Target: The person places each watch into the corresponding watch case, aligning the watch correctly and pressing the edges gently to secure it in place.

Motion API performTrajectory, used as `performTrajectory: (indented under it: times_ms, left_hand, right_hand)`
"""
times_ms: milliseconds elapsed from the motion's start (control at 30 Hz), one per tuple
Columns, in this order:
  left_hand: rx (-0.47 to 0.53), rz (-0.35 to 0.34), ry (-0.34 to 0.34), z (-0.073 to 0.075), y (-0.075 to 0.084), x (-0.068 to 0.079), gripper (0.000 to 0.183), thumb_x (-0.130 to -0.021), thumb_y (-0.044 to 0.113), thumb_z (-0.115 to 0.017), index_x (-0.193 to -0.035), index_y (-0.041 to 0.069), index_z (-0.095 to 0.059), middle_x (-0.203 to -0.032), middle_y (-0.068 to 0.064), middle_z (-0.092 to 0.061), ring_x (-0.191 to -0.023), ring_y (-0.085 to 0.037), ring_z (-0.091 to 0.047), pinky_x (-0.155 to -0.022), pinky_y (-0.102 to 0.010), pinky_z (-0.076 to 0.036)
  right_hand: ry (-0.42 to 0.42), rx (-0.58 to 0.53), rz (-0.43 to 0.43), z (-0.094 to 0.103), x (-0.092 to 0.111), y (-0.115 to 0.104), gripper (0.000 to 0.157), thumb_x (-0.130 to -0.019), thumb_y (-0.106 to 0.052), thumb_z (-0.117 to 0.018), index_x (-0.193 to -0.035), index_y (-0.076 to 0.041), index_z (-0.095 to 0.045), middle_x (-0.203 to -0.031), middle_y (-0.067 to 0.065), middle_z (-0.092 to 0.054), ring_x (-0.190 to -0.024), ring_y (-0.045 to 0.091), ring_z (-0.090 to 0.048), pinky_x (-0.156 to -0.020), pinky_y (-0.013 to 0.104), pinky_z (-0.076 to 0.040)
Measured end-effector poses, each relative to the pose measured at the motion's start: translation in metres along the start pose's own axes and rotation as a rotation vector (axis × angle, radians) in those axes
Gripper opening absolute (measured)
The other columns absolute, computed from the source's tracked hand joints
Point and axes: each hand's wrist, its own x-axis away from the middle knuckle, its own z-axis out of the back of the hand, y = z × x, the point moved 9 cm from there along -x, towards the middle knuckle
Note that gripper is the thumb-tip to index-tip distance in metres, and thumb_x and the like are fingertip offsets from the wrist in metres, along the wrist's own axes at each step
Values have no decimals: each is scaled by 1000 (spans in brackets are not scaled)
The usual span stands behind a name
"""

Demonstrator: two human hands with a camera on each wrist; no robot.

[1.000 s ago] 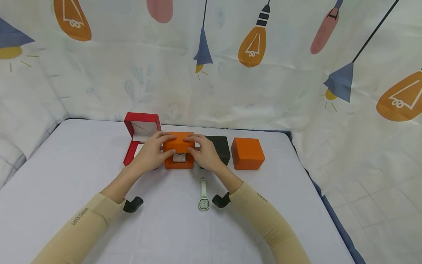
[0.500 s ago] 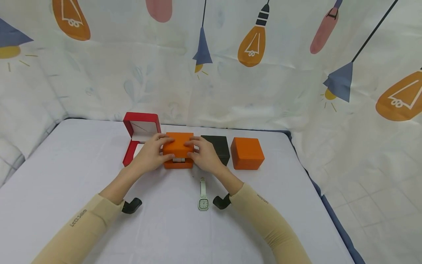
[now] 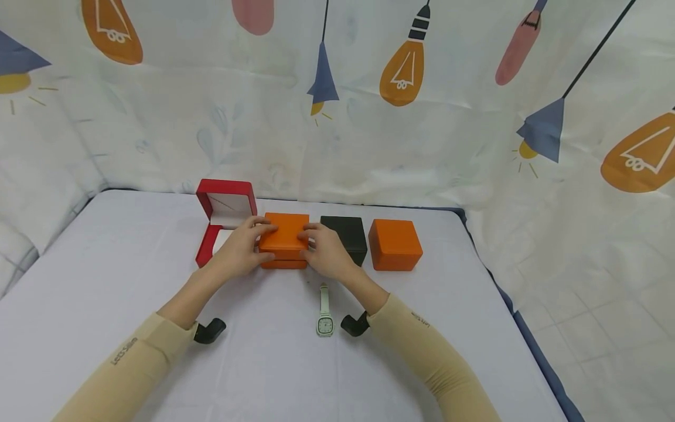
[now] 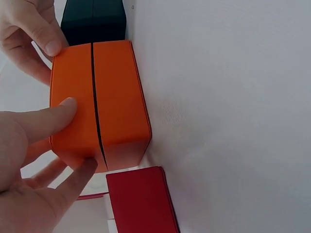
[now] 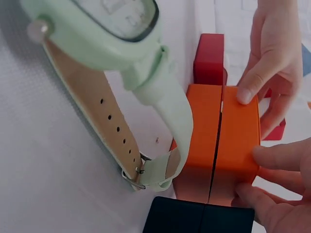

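Both hands hold the lid of an orange watch box [image 3: 285, 234], which stands near the back of the white table with its lid down. My left hand [image 3: 238, 249] grips the lid's left side, thumb toward the front. On the opposite side, my right hand [image 3: 328, 253] does the same. A thin dark seam between lid and base shows in the left wrist view, where the box [image 4: 119, 92] looks almost or fully closed. Whatever lies inside is hidden. A pale green wristwatch [image 3: 325, 319] lies in front of the box, its buckled strap seen in the right wrist view.
Left of the hands stands a red box [image 3: 227, 187] with its lid raised and a white lining. A black box [image 3: 348, 234] is just right of the right hand, then a second orange box [image 3: 396, 246]. A patterned curtain [image 3: 358, 158] hangs behind the table.
The hands have swung the orange box's lid down toward the front. The pale watch-like item visible inside it earlier is now covered. The green wristwatch and other boxes have stayed put.
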Motion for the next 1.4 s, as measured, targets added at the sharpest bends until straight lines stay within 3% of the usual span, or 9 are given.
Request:
performTrajectory:
  times_ms: [333, 600, 800, 1033, 1200, 1400]
  left_hand:
    - [-15, 2, 3, 0, 0, 2, 60, -89, 7, -80, -143, -5, -55, -147, -26, -42, -128, -45, -47, -106, -59, -44]
    - [12, -26, 17, 3, 0, 8, 58, -89, 10, -80, -140, -3, -58, -143, -24, -46, -115, -42, -54, -98, -55, -51]
    - [57, -27, 14, 8, -5, 14, 56, -93, 16, -78, -142, 1, -57, -144, -20, -46, -122, -42, -53, -103, -57, -48]
    - [46, -20, 27, 19, -6, 21, 54, -93, 21, -79, -140, 4, -59, -143, -20, -47, -130, -41, -46, -104, -61, -45]
    - [19, 14, 47, 26, -17, 25, 53, -93, 19, -79, -140, 4, -59, -144, -21, -48, -132, -41, -44, -105, -63, -44]
    - [6, 49, 47, 34, -31, 29, 52, -95, 21, -77, -139, 0, -58, -143, -23, -47, -132, -44, -42, -109, -67, -36]
  right_hand:
    - [-9, 3, 26, 1, 3, -2, 34, -96, -3, -71, -129, 3, -68, -146, 17, -53, -133, 30, -53, -98, 28, -52]
    - [21, -37, 24, 11, 14, -4, 36, -94, -5, -75, -129, -2, -68, -148, 15, -52, -124, 30, -61, -94, 29, -55]
    - [59, -39, 119, 19, 25, -15, 33, -92, -5, -78, -123, -2, -69, -137, 14, -59, -102, 32, -69, -87, 34, -59]
    - [79, -33, 222, 26, 42, -22, 28, -90, -3, -79, -116, -3, -71, -122, 7, -68, -111, 22, -63, -84, 25, -57]
    - [45, -48, 209, 27, 52, -17, 27, -91, -4, -79, -116, -4, -72, -118, 5, -68, -111, 20, -62, -87, 35, -59]
    - [0, -62, 156, 24, 61, -6, 27, -91, -7, -79, -117, -7, -72, -117, 4, -69, -110, 30, -63, -89, 44, -57]
